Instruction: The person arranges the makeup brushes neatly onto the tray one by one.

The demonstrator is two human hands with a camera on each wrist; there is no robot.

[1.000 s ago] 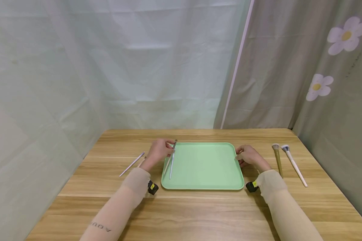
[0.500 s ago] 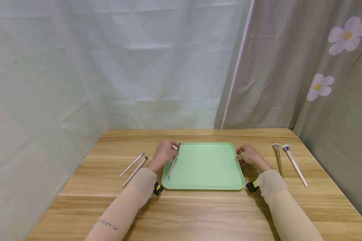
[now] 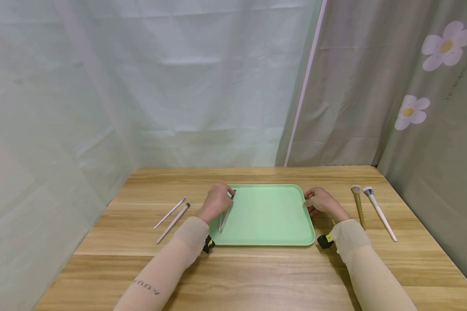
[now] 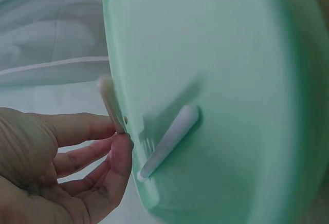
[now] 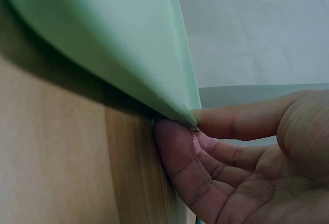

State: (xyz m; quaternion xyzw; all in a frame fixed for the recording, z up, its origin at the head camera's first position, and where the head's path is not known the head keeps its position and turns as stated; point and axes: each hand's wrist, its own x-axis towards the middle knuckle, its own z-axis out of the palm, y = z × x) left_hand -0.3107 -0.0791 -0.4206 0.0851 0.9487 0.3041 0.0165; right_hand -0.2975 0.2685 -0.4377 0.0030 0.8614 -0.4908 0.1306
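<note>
Our light wood-grain surface point(image 3: 264, 276) lies under a shallow, rectangular green tray point(image 3: 272, 218). Our right hand point(image 3: 321, 202) pinches its right rim, probably to steady it; our left hand point(image 3: 216, 200) pinches a slim, pale-handled brush point(image 4: 110, 103) over the tray's left side, likely for fine control. That brush shows a narrow dark tip and rounded handle end.

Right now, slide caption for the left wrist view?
Left hand pinches one brush; a second brush lies in the green tray.

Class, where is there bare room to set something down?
Free: the green tray between left hand and right hand; the table in front, between the sleeves. Crowded: the tray's left end, with that hand and two brushes.
</note>
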